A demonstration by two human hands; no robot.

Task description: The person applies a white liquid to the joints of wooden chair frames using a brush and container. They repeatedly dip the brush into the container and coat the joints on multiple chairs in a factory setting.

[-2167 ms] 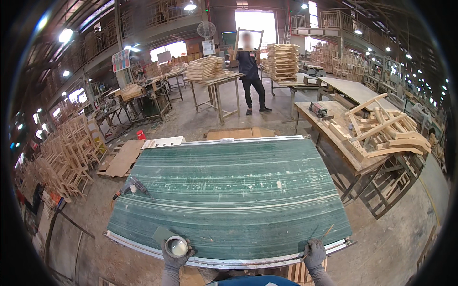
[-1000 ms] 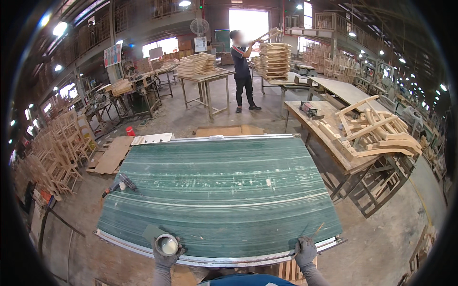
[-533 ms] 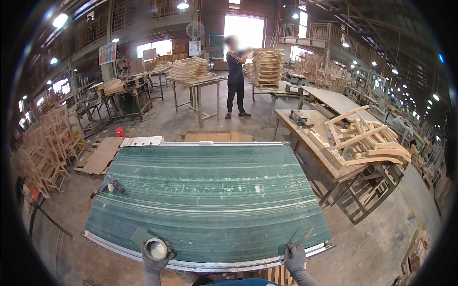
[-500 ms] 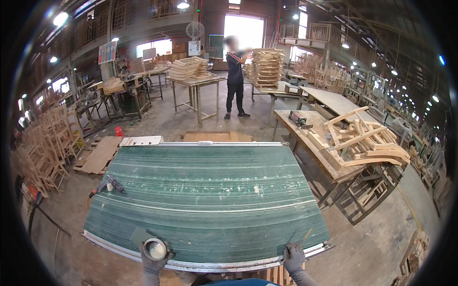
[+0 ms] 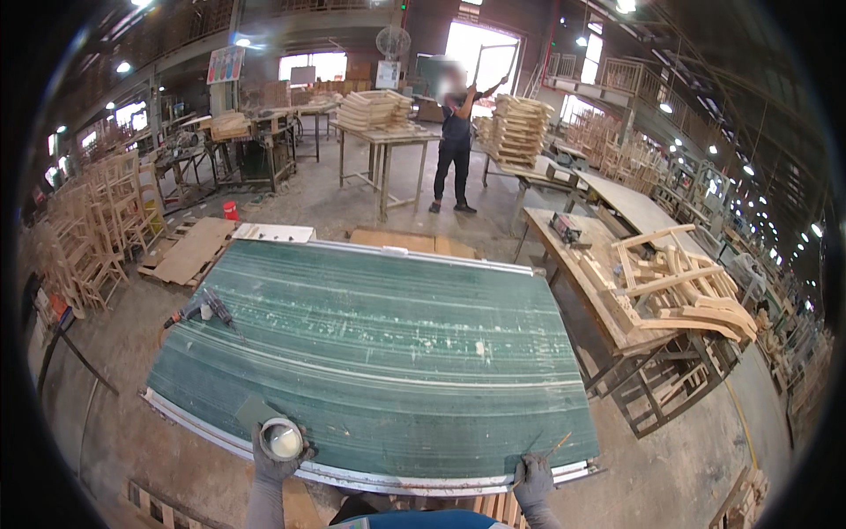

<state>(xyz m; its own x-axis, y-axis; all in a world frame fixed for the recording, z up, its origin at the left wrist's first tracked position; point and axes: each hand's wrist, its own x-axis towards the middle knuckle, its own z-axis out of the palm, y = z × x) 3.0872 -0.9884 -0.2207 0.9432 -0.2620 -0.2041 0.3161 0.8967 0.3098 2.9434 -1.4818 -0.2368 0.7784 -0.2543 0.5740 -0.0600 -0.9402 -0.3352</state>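
Both of my hands wear grey gloves at the near edge of a green-topped table (image 5: pixel 397 326). My left hand (image 5: pixel 270 465) is wrapped round a small round pot (image 5: pixel 282 439) holding a whitish liquid. At the right, my right hand (image 5: pixel 533 480) is closed on a thin stick (image 5: pixel 561 442), whose light-brown end points up and away over the tabletop. Whether that end carries bristles is too small to tell. A power drill (image 5: pixel 210 309) lies toward the table's left edge, with a small pale object beside it.
A wooden bench (image 5: pixel 582 273) on the right bears a pile of curved wooden frames (image 5: pixel 674 282). Beyond my table another person (image 5: pixel 455 141) raises a frame beside a tall wood stack (image 5: pixel 518 132). Wooden chairs (image 5: pixel 106 212) crowd the left, near a red container (image 5: pixel 230 211).
My view has tilted and shifted a little. The other person has lifted a frame up. My hands still hold the pot and the stick at the table's near edge.
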